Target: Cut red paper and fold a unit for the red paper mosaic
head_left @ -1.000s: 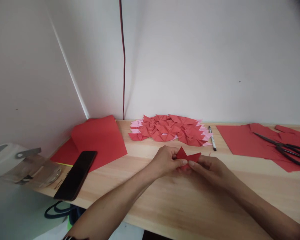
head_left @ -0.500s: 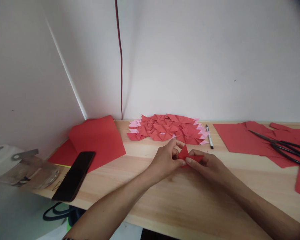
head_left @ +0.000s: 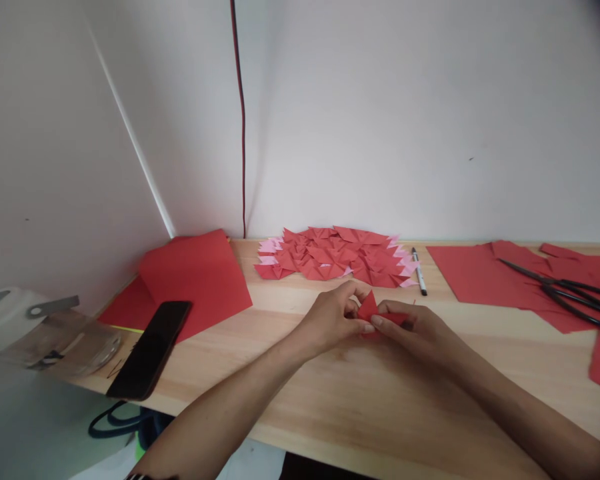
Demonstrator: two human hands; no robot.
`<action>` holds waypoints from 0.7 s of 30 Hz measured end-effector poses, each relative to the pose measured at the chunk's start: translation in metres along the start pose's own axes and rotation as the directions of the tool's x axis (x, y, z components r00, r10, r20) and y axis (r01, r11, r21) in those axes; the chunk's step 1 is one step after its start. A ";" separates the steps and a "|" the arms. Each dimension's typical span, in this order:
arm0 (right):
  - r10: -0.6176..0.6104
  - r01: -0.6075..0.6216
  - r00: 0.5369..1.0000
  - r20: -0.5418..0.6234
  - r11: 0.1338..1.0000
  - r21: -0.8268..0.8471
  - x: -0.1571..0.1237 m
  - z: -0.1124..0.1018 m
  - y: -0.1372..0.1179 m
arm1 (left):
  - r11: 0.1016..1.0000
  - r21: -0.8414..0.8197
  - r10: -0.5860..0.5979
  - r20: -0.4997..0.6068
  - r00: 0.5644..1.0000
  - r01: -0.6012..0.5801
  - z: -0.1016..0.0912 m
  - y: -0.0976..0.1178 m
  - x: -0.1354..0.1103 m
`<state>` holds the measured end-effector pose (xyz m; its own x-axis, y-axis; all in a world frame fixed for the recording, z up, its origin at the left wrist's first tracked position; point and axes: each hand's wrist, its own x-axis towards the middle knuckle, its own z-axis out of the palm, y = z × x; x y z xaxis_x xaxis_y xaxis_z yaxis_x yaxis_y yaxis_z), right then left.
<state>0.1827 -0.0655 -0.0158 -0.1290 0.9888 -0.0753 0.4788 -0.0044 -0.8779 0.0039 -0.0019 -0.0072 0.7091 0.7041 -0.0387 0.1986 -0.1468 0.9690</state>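
Both my hands meet over the middle of the wooden table [head_left: 360,407]. Between them is a small folded piece of red paper [head_left: 369,308]. My left hand [head_left: 330,321] pinches its left side with thumb and fingers closed. My right hand [head_left: 416,328] pinches its right side, and part of the paper is hidden under those fingers. Just behind my hands lies a pile of folded red and pink paper pieces [head_left: 337,261].
A black-and-white pen [head_left: 419,272] lies right of the pile. Red paper sheets [head_left: 500,277] with black scissors [head_left: 565,293] on them are at the right. A large red sheet [head_left: 193,280] and a black phone [head_left: 150,350] are at the left, near the table edge.
The red piece has been folded smaller; its spread right wing is now tucked under my right fingers. Both hands stay together at the same spot on the table.
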 end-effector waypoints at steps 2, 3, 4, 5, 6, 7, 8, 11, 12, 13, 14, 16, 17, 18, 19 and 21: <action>0.000 -0.001 1.000 -0.018 1.000 -0.020 0.000 0.001 0.001 | 1.000 -0.002 0.022 0.018 1.000 -0.022 -0.001 0.000 0.000; -0.001 0.000 1.000 -0.029 0.999 -0.033 -0.001 0.001 0.001 | 0.999 0.005 0.034 0.021 0.999 -0.034 -0.001 0.000 0.000; -0.005 0.003 0.999 -0.036 0.999 -0.043 -0.001 0.002 0.001 | 0.999 0.018 0.044 0.019 0.999 -0.045 -0.001 0.001 -0.001; -0.011 0.009 0.999 -0.040 0.999 -0.049 -0.001 0.002 0.001 | 0.998 0.032 0.052 0.017 0.999 -0.052 -0.001 0.002 -0.001; -0.015 0.013 0.999 -0.041 0.999 -0.052 -0.001 0.002 0.000 | 0.997 0.045 0.055 0.015 0.998 -0.056 -0.001 0.002 -0.001; -0.016 0.014 0.999 -0.042 0.999 -0.051 -0.001 0.003 0.000 | 0.997 0.055 0.055 0.012 0.998 -0.055 -0.001 0.002 -0.001; -0.011 0.010 0.999 -0.041 0.999 -0.046 -0.001 0.002 0.000 | 0.997 0.058 0.050 0.006 0.999 -0.050 -0.001 0.002 -0.001; -0.009 0.008 0.998 -0.067 1.000 -0.022 -0.001 0.001 -0.002 | 1.000 0.001 0.008 -0.046 0.999 -0.008 0.000 0.000 0.001; -0.018 0.016 0.996 -0.088 1.000 -0.017 0.000 0.000 -0.002 | 0.999 -0.039 -0.021 -0.068 0.997 0.018 0.001 -0.001 0.002; -0.029 0.028 0.993 -0.116 1.000 -0.013 0.000 -0.001 -0.003 | 0.995 -0.088 -0.058 -0.078 0.995 0.051 0.001 -0.001 0.003; -0.042 0.041 0.989 -0.143 0.999 -0.012 0.000 -0.002 -0.003 | 0.986 -0.143 -0.097 -0.066 0.993 0.087 0.002 -0.002 0.004; -0.064 0.061 0.981 -0.184 0.998 -0.020 0.000 -0.003 -0.002 | 0.954 -0.253 -0.159 0.023 0.987 0.160 0.005 -0.002 0.004; -0.073 0.070 0.978 -0.195 0.997 -0.025 0.000 -0.003 -0.001 | 0.936 -0.302 -0.171 0.070 0.983 0.184 0.007 -0.001 0.003; -0.083 0.078 0.977 -0.198 0.996 -0.031 0.001 -0.003 0.000 | 0.920 -0.341 -0.170 0.100 0.980 0.195 0.009 -0.001 0.003; -0.090 0.084 0.975 -0.201 0.996 -0.039 0.001 -0.003 0.001 | 0.910 -0.367 -0.166 0.107 0.980 0.194 0.011 0.000 0.002; -0.098 0.089 0.976 -0.196 0.995 -0.053 0.002 -0.003 0.001 | 0.909 -0.377 -0.161 0.077 0.984 0.178 0.012 0.000 0.001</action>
<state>0.1854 -0.0635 -0.0158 -0.0028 0.9945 0.1051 0.5105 0.0917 -0.8550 0.0131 -0.0097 -0.0102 0.7176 0.6632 -0.2125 0.0516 0.2536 0.9659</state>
